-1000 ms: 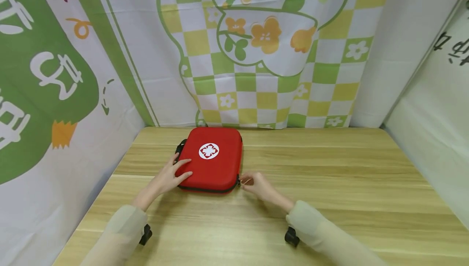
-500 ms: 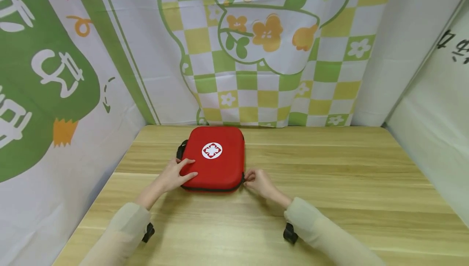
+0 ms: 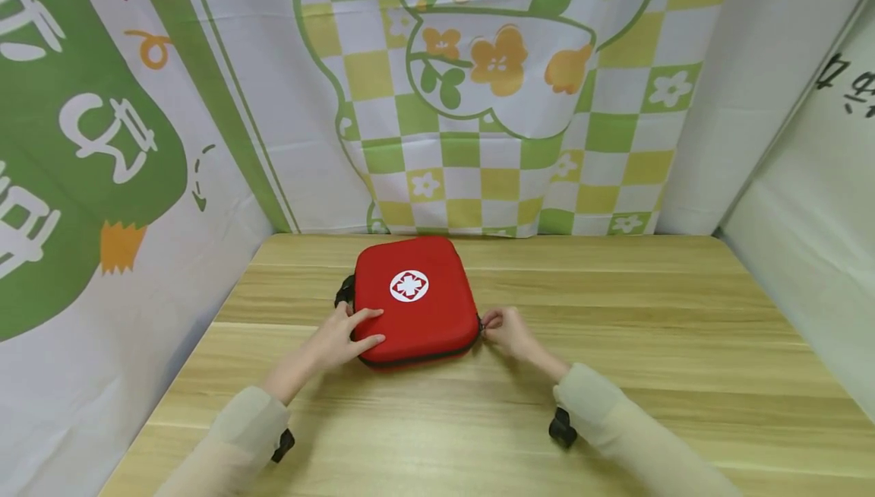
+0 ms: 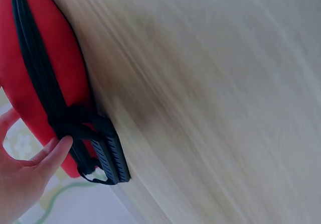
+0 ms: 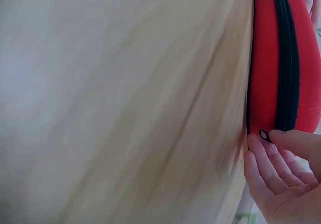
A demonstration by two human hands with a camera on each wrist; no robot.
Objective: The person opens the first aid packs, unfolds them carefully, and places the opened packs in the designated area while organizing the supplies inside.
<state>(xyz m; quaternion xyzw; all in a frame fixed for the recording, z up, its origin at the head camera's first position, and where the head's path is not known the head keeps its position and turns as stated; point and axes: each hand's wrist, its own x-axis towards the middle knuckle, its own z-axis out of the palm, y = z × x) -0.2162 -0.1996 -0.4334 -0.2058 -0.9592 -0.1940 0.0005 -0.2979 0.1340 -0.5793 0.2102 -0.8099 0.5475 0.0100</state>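
Observation:
A red first-aid case (image 3: 427, 333) with a round white cross emblem (image 3: 409, 286) lies flat on the table, turned slightly. My left hand (image 3: 333, 341) rests on its near left part, with two fingers spread on the lid. Other fingertips touch the side by the black carry handle (image 4: 113, 156), as the left wrist view shows. At the near right corner my right hand (image 3: 513, 335) pinches the small zipper pull (image 5: 264, 135) between thumb and fingers. Along the visible sides the black zipper (image 5: 286, 58) looks closed.
The wooden table (image 3: 649, 330) extends to both sides and in front of the case. A patterned curtain (image 3: 492, 178) hangs behind its far edge. Printed cloth (image 3: 102, 178) covers the left side. A dark wrist device (image 3: 563, 428) sits under the right sleeve.
The case has shifted right and a little nearer and has turned slightly counterclockwise. Both hands have moved right with it, the left staying on the lid and the right at the zipper corner.

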